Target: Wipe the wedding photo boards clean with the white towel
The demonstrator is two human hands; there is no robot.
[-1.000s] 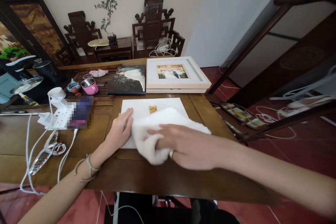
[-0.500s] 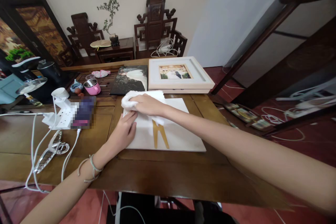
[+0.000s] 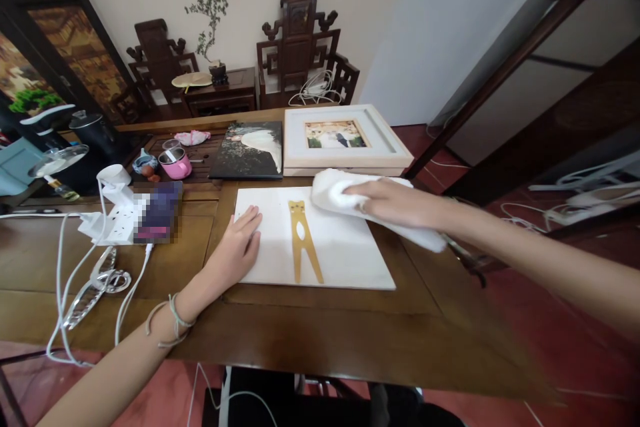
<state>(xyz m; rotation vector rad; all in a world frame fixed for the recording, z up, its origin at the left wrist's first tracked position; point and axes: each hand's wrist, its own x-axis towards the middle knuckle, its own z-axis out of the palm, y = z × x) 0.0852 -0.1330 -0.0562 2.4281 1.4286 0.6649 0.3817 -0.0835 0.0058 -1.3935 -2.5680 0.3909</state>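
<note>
A white board [image 3: 345, 257] lies flat on the wooden table, with a gold A-shaped bracket [image 3: 301, 240] on its face that looks like a frame's hanger or stand. My left hand [image 3: 240, 247] rests open on the board's left edge, fingers stretched forward. In my right hand [image 3: 390, 200] is a bunched white towel [image 3: 333, 190], pressed over the board's far right corner and hanging past its side. The fingertips of the right hand are partly sunk in the cloth.
Behind the board stand a white picture frame [image 3: 390, 137] and a dark photo panel [image 3: 225, 163]. To the left are a power strip [image 3: 120, 220] with white cables, a blurred-out phone [image 3: 167, 203], a silver claw clip [image 3: 95, 287], a pink cup [image 3: 177, 165] and a dark kettle [image 3: 93, 137].
My right hand has swept the towel from the board's far left corner to its far right corner, uncovering the top of the gold bracket. The left hand stays in place.
</note>
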